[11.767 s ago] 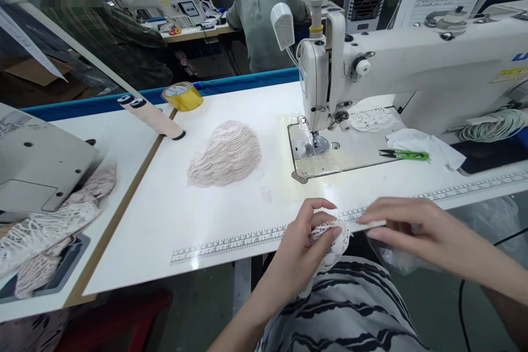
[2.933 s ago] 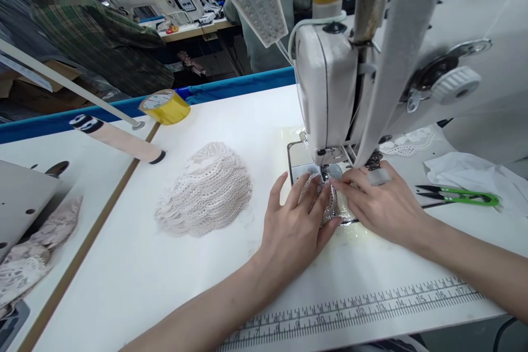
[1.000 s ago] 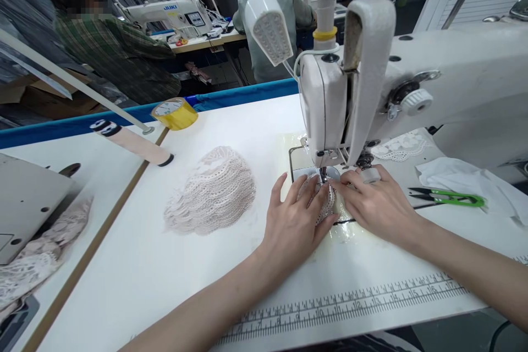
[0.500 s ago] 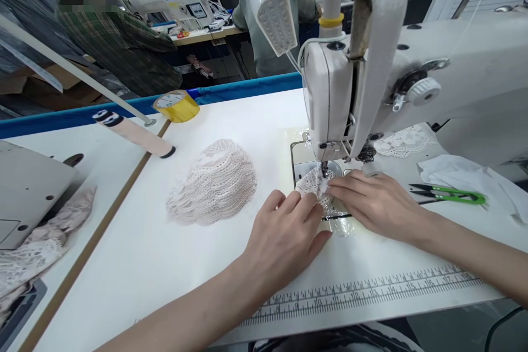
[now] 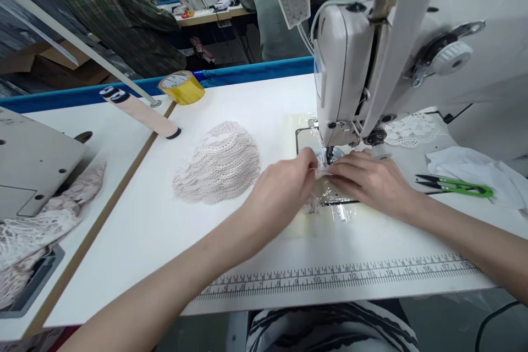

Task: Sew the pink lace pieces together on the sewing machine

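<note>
A small pale lace piece is at the presser foot of the white sewing machine, mostly covered by my fingers. My left hand is closed, pinching the lace just left of the foot. From the right, my right hand holds the lace down with its fingertips beside the needle area, fingers together. To the left of my hands lies a fanned stack of pale pink lace pieces.
Green thread snips lie beside white cloth on the right. Yellow tape and a pink roll sit at the back left. A printed ruler runs along the front edge. Two people are beyond the table.
My left hand has moved up and toward the needle, its fingers now pinched on the lace. The right hand stays by the foot. The view has tilted down and closer.
</note>
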The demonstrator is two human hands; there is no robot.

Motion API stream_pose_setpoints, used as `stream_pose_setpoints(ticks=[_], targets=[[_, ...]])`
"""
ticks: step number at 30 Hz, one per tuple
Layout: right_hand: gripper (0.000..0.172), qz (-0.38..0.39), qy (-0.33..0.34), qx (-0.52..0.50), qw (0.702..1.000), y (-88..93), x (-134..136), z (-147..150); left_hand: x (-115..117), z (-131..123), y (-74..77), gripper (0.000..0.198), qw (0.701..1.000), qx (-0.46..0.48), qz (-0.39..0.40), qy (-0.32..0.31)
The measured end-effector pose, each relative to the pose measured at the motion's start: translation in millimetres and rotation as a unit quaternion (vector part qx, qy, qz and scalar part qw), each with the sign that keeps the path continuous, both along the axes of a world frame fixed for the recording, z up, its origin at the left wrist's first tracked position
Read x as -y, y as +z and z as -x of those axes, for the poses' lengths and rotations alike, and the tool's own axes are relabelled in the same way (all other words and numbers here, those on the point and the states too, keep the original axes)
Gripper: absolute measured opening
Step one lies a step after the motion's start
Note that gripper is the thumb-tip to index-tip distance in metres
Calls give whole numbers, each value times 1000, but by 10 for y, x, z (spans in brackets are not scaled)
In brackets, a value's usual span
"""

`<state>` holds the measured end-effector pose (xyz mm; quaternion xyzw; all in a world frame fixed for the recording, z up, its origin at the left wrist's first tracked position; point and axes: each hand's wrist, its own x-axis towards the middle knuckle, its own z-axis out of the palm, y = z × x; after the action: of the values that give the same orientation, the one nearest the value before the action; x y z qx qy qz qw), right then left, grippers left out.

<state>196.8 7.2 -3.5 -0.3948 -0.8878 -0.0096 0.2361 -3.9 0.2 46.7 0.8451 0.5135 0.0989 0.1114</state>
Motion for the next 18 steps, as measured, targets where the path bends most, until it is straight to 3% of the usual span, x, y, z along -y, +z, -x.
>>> stream_pose_setpoints(ticks=[4, 9, 13, 18], targets=[[27, 22, -58, -54, 997, -81, -47, -35, -143, -22, 22, 19, 999, 23, 18, -17], [23, -19, -112, -80, 990, -124, -84, -69, -311, -86, -162, 25, 996, 70, 14, -49], [22, -52, -127, -77, 987, -106, -89, -56, -410, -107, -299, 19, 991, 122, 27, -57], [23, -53, -133, -67, 988, -100, -92, -46, -428, -121, -368, 16, 985, 162, 34, -52]])
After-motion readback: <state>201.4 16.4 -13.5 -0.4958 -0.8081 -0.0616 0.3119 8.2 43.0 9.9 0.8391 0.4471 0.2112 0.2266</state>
